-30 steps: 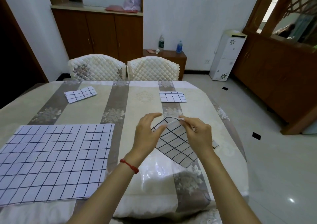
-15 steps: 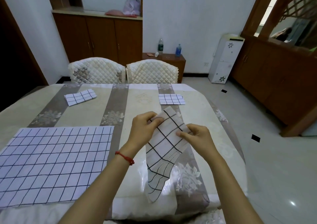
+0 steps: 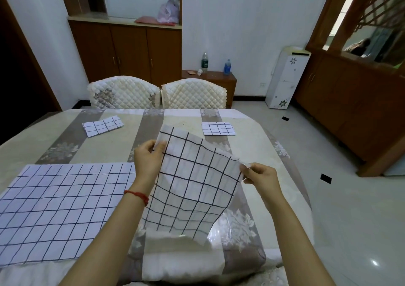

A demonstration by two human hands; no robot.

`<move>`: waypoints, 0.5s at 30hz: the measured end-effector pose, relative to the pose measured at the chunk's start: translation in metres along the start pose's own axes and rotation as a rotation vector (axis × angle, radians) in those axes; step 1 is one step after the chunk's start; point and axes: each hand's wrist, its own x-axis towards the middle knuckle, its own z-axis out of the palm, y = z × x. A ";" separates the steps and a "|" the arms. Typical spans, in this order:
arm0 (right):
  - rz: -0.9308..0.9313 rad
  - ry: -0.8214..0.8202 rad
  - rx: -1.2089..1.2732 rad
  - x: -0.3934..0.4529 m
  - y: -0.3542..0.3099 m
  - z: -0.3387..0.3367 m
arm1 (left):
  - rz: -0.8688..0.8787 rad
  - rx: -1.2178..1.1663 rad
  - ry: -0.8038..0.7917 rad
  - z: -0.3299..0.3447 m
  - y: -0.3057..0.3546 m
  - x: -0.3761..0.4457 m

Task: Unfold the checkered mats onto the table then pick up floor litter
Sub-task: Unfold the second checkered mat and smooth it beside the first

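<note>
No readable text anywhere.

The two far bottles [image 3: 204, 62] on the low cabinet [image 3: 219, 77] carry labels too small and blurred to read; the white dispenser [image 3: 287, 77] at far right shows only flower motifs.

A checkered mat [image 3: 192, 187] is held up above the table [image 3: 285, 176], pinched at its upper corners by the left hand [image 3: 149, 158] and right hand [image 3: 260, 176]. A spread mat [image 3: 59, 209] is seen alongside, two folded mats [image 3: 102, 125] [image 3: 218, 129] beyond.
</note>
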 end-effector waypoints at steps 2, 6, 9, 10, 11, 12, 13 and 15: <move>-0.027 0.008 -0.013 0.000 -0.005 0.004 | -0.022 0.001 -0.004 -0.001 -0.005 0.000; -0.074 0.017 -0.074 -0.001 -0.015 0.010 | -0.050 0.036 -0.001 -0.002 -0.011 -0.002; -0.098 0.022 -0.108 -0.002 -0.020 0.015 | -0.084 0.133 0.042 0.001 -0.008 -0.010; -0.102 0.022 -0.115 -0.002 -0.021 0.018 | -0.066 0.179 0.076 0.004 -0.007 -0.015; -0.104 0.021 -0.124 -0.003 -0.022 0.020 | -0.017 0.223 0.106 0.007 -0.003 -0.022; -0.106 0.019 -0.136 -0.003 -0.023 0.022 | 0.056 0.272 0.126 0.012 0.001 -0.030; -0.106 0.015 -0.148 -0.003 -0.023 0.024 | 0.132 0.334 0.137 0.016 0.005 -0.040; -0.104 0.001 -0.159 -0.003 -0.024 0.029 | 0.270 0.455 0.162 0.027 0.010 -0.056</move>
